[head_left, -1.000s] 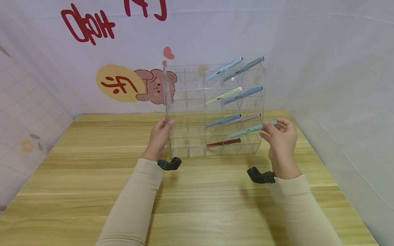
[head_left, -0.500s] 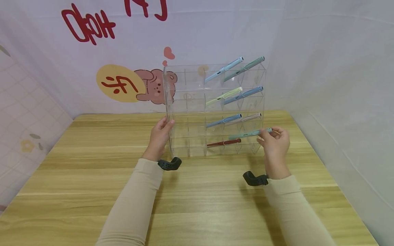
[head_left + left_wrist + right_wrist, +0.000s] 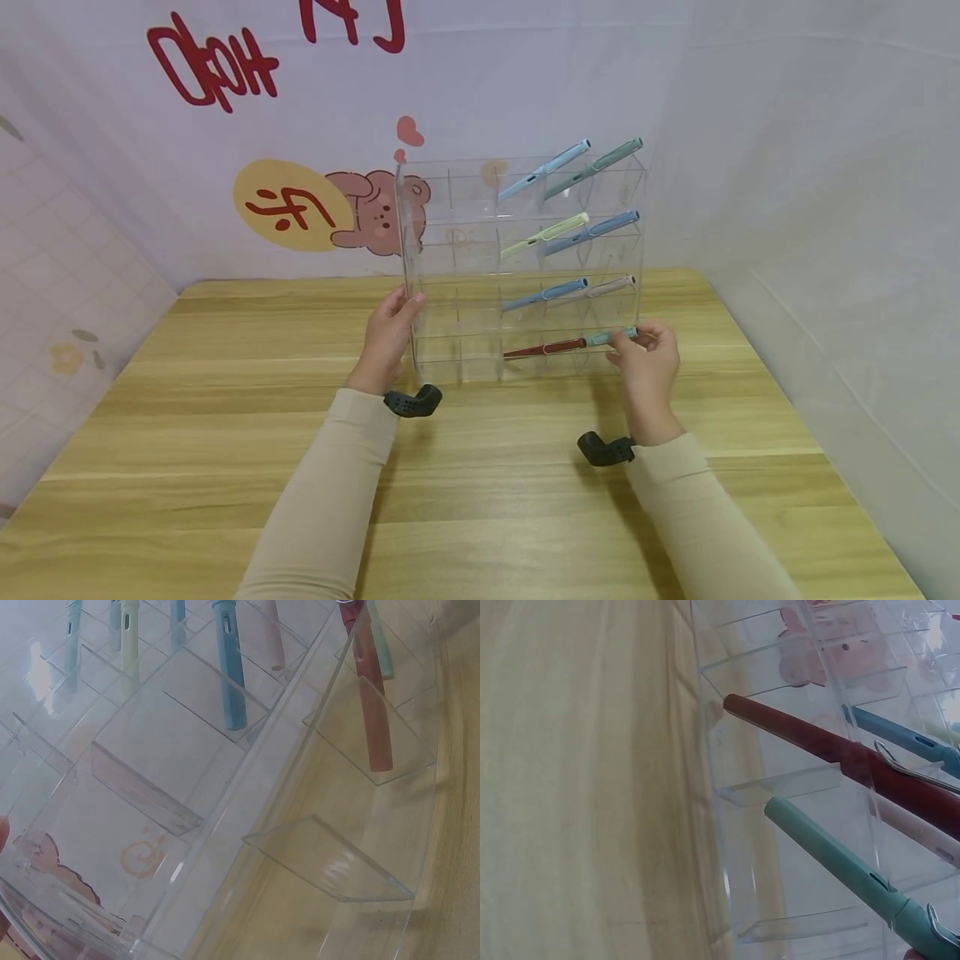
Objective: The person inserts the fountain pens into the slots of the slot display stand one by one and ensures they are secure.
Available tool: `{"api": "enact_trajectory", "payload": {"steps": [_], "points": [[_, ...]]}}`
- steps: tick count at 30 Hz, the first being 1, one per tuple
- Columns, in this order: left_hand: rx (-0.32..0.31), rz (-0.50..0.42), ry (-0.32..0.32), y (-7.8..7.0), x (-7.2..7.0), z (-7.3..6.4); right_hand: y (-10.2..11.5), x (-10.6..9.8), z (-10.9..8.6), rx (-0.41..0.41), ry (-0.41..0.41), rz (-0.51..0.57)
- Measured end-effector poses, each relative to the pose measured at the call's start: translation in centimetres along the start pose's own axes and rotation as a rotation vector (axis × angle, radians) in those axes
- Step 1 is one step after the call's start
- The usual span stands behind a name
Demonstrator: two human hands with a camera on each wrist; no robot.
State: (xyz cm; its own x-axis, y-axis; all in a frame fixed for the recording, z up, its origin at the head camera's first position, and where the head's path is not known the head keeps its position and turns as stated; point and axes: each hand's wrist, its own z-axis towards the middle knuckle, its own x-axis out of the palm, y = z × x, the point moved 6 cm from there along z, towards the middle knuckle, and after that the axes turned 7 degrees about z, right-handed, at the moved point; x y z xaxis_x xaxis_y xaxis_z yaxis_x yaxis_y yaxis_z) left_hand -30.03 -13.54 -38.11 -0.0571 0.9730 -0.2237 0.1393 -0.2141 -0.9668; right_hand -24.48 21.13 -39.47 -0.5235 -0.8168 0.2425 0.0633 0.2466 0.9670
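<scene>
A clear pen display rack [image 3: 450,336] stands upright on the table, its pens lying slanted in the compartments. My left hand [image 3: 386,342] grips the rack's left side, thumb in front. At the lower right, my right hand [image 3: 647,362] pinches a mint green pen [image 3: 602,339] near its capped upper end. The green pen's lower end [image 3: 780,811] lies inside the bottom row, beside a dark red pen [image 3: 545,347]. The red pen also shows through the clear dividers in the left wrist view. Part of the green pen is hidden behind the red one in the head view.
Higher rows hold several pens, among them a light blue pen [image 3: 543,171], a dark green pen [image 3: 596,167], a yellow-green pen [image 3: 545,234] and a pinkish-grey pen [image 3: 611,287]. A printed white curtain [image 3: 525,75] hangs behind the wooden table [image 3: 480,500].
My right hand has moved left and down with the mint green pen, from beside the rack's right edge into the bottom row. The left hand has stayed on the rack.
</scene>
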Motion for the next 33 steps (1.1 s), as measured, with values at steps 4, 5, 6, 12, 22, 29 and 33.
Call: {"api": "enact_trajectory", "payload": {"steps": [4, 5, 6, 12, 22, 29, 33], "points": [[0.0, -0.001, 0.007, 0.1, 0.0, 0.1, -0.3, 0.1, -0.2, -0.018, 0.006, -0.008], [-0.003, 0.002, 0.008, 0.2, 0.0, 0.1, -0.4, 0.1, -0.3, -0.024, 0.01, -0.019], [-0.005, 0.004, 0.007, 0.3, -0.1, 0.2, -0.4, 0.2, -0.4, -0.027, 0.014, -0.026], [-0.009, 0.011, 0.001, 0.5, -0.4, 0.4, -0.6, 0.7, -0.8, -0.064, 0.039, -0.084], [-0.01, 0.007, 0.0, 0.5, -0.6, 0.5, -0.8, 0.8, -0.8, -0.082, 0.06, -0.112], [-0.015, 0.005, 0.01, 0.6, -0.8, 0.4, -1.0, 0.9, -0.8, -0.079, 0.07, -0.129], [-0.017, 0.001, 0.036, 0.8, -1.1, 0.4, -1.0, 0.8, -1.0, -0.065, 0.105, -0.119]]}}
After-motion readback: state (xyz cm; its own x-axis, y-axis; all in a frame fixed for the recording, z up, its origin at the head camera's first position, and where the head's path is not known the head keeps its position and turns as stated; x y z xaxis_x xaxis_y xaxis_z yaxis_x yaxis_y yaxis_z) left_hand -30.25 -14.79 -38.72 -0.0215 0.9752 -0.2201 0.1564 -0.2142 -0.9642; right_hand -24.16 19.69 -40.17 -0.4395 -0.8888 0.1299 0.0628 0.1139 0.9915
